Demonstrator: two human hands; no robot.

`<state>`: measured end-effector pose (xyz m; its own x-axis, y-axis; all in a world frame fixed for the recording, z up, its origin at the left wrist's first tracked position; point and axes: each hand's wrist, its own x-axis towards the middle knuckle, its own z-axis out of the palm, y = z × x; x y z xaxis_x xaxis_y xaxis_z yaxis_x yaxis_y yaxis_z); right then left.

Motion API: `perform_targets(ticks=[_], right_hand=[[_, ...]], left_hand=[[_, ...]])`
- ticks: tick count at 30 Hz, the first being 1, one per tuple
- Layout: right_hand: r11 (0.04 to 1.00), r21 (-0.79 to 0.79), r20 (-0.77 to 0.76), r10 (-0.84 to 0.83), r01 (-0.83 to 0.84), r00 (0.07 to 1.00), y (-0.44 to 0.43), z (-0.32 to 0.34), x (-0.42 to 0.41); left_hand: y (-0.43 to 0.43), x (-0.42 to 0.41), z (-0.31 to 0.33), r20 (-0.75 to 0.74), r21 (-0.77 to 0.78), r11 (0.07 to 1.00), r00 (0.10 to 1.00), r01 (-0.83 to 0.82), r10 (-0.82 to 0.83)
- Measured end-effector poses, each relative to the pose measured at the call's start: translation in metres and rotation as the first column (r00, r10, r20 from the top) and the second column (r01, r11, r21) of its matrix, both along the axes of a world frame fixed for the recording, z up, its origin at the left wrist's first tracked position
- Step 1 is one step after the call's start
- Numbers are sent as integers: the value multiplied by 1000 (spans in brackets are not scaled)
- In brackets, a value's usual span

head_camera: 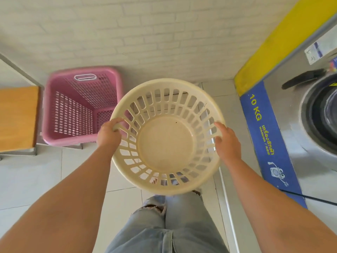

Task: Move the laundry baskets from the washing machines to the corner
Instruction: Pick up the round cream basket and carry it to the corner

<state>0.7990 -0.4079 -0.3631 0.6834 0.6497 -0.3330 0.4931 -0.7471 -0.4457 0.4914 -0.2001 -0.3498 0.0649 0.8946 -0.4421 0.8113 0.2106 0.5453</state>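
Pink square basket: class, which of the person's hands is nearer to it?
Left. The left hand grips the cream round basket's rim right beside the pink square basket; the right hand grips the opposite rim, farther away.

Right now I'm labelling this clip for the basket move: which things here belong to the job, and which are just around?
Part of the job:
- round cream basket, held at its rim by the left hand and the right hand
- pink square basket, standing by the wall
- washing machine

Just around:
- wooden table
- white brick wall
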Motion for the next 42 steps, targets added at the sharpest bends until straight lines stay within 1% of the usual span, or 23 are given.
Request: perform_targets(ticks=[4,9,13,16,21,23,25,28,32,35,38,42], right_hand=[[999,-38,-40,20,-21,999,48,-15,33],[996,-76,-34,44,-46,998,100,-42,71],[995,-87,-35,35,-37,999,135,-69,92],[996,-82,-24,41,-43,999,158,-95,106],[997,-45,4,55,-55,998,198,-147,123],[997,-46,12,60,-59,998,210,-170,130],[997,-48,28,68,-67,997,217,-196,136],[996,-43,52,78,-76,996,228,-234,140],[995,-47,54,89,-87,995,239,-280,140],[995,-41,45,90,-88,995,246,-311,139],[995,-49,32,92,-90,995,253,-338,139],[995,-53,42,90,-87,995,264,-367,139]], left_hand=[[37,28,-10,-70,0,1000,997,-26,26],[79,70,-32,-94,-11,996,992,-87,85],[107,94,-60,-60,-98,985,988,-145,140],[127,106,-90,-41,-119,978,985,-170,166],[156,124,-148,-31,-68,967,969,-246,245],[165,128,-171,-38,-48,973,974,-225,223],[172,131,-196,-89,-13,986,983,-165,163],[178,135,-232,-140,12,989,979,-148,148],[185,138,-276,-152,-11,983,972,-182,178],[192,137,-306,-113,-83,968,968,-236,226],[201,136,-333,-120,-136,956,962,-260,245],[210,135,-363,-154,-127,958,959,-257,237]])
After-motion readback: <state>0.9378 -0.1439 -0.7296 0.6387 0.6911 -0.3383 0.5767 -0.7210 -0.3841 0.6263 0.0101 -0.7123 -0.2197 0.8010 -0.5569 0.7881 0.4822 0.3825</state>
